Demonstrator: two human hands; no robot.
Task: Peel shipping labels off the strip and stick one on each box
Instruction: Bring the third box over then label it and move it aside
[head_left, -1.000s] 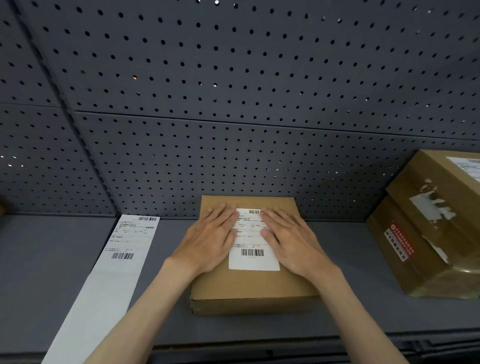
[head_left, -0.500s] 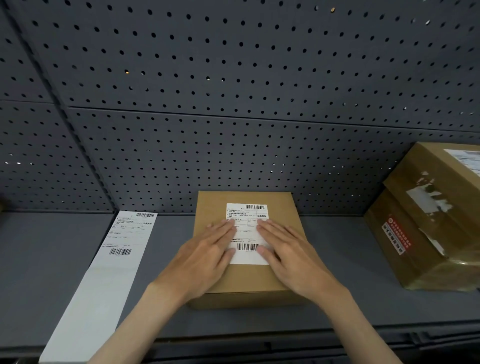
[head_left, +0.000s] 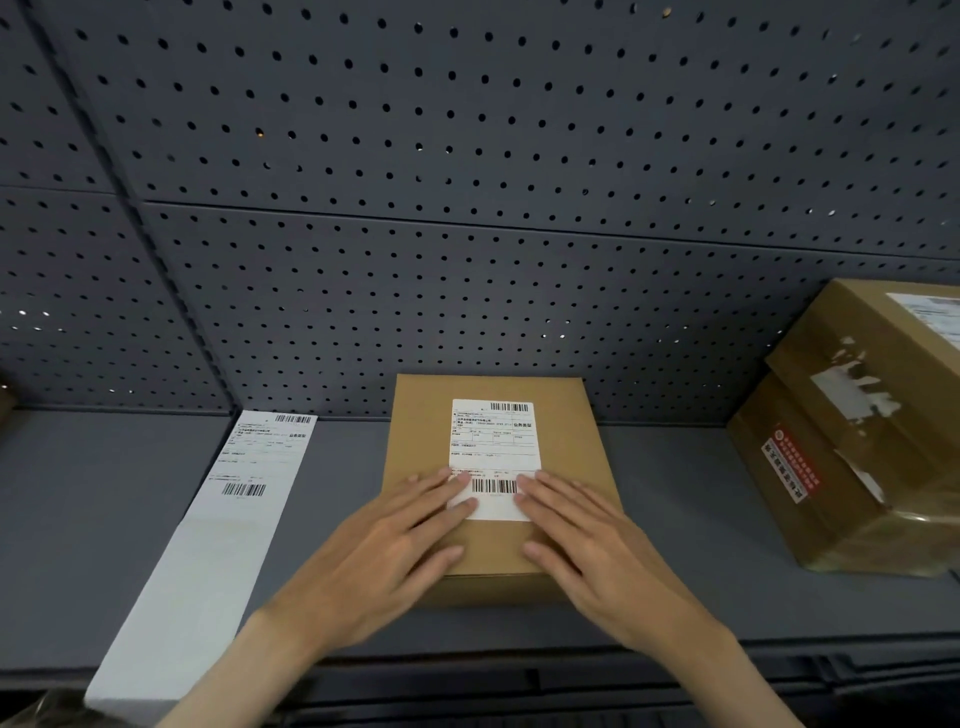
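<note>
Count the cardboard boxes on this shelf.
3. One box sits centre, under both hands. Two more stand stacked at the right: the lower box and the upper box. Others may lie beyond the frame.

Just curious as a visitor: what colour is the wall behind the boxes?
Dark grey pegboard dotted with regular holes, seen in the head view.
</note>
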